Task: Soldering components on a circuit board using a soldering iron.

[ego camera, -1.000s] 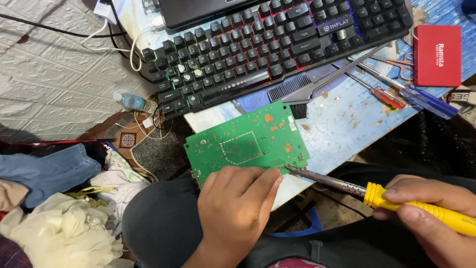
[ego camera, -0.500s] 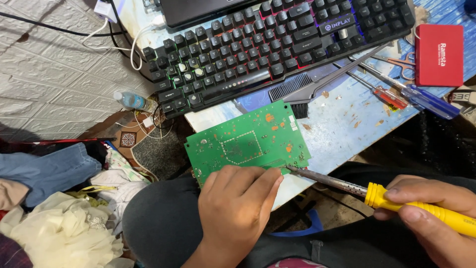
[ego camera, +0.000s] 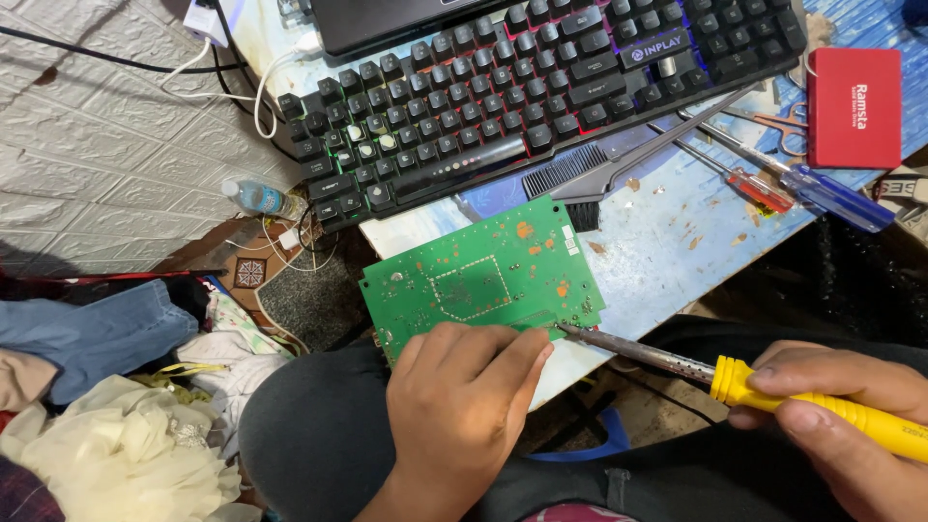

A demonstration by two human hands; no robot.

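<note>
Across the last second we see almost nothing shift: our left hand (ego camera: 462,406) still pins the near edge of the green circuit board (ego camera: 480,278), fingers curled down onto it, the board lying half on the desk's (ego camera: 667,261) front edge and half over our lap. To the right, the yellow-handled soldering iron (ego camera: 735,379) keeps its tip at the board's near right edge, our right hand (ego camera: 846,430) closed around the handle. With both hands this steady, we judge the work is dwelling on 1 joint.

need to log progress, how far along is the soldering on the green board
Done: board is out bare, lying solder side up on the table edge. In hand: left hand steadies its near edge while right hand holds the iron, tip at the near edge. Left: cannot tell which joints are finished.
</note>
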